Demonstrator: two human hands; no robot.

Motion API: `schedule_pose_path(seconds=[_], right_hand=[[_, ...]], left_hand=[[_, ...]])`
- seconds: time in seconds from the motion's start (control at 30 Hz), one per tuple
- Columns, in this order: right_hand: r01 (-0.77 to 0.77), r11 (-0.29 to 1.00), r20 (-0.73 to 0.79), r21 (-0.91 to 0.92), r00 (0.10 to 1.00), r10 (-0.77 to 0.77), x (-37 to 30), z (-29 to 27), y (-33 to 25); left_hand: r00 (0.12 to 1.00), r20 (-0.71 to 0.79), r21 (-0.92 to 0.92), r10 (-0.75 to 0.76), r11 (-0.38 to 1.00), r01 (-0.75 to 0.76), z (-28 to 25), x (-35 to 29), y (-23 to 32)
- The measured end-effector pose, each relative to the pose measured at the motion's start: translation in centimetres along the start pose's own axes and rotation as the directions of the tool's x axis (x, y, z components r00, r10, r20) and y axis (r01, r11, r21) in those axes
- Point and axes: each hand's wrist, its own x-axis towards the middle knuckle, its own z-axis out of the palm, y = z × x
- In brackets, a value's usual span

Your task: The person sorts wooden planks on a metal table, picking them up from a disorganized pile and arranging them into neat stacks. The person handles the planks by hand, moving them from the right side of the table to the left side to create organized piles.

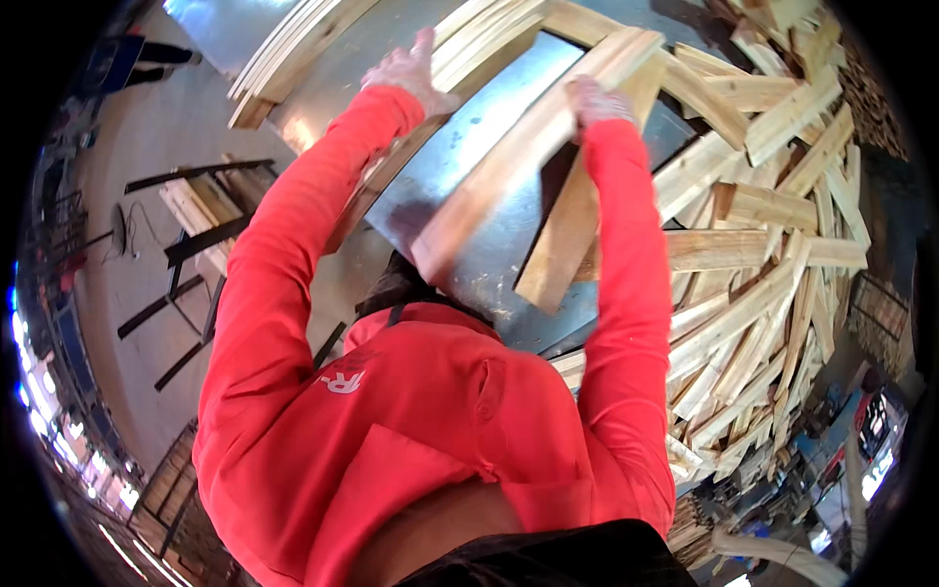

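Observation:
At the far side of a shiny metal table (416,186), my left hand (406,76) rests with fingers spread against the near end of a row of stacked wooden planks (489,41). My right hand (599,102) is closed over the edge of a long pale wooden plank (514,161), which slants across the table toward my body and is slightly blurred. A second wooden board (562,240) lies at an angle under my right forearm. My right fingertips are partly hidden by the hand itself.
Loose wooden pieces form a big heap (753,293) to the right. Another row of stacked planks (293,59) stands at the far left. Left of the table is a dark metal frame (201,245) with boards on it. A person's legs (161,64) show at the upper left.

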Motion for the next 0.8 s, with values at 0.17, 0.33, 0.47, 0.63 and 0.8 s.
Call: schedule_pose_path(seconds=[0.17, 0.33, 0.47, 0.63, 0.8], right_hand=[[0.267, 0.962, 0.029, 0.055, 0.963, -0.269, 1.0, 13.1, 0.2], [-0.01, 0.821, 0.243, 0.571, 0.957, -0.157, -0.5, 14.9, 3.0], [-0.017, 0.708, 0.193, 0.706, 0.967, -0.168, -1.8, 17.9, 7.4], [-0.275, 0.413, 0.441, 0.869, 0.808, -0.391, -8.4, 23.0, 6.7], [0.047, 0.398, 0.214, 0.916, 0.783, -0.584, -9.2, 20.0, 2.0]], left_hand=[[0.985, -0.042, -0.194, 0.165, 0.966, -0.17, 2.4, -3.8, -5.0], [0.982, -0.173, 0.044, 0.079, 0.996, -0.072, 6.7, -8.3, -7.3], [0.985, -0.156, -0.18, 0.073, 0.979, -0.101, 6.3, -6.4, -8.6], [0.75, -0.108, -0.963, 0.652, -0.255, 0.083, 4.0, -7.4, -10.6], [0.929, 0.032, -0.72, 0.369, 0.653, -0.234, 8.0, -3.8, -12.9]])
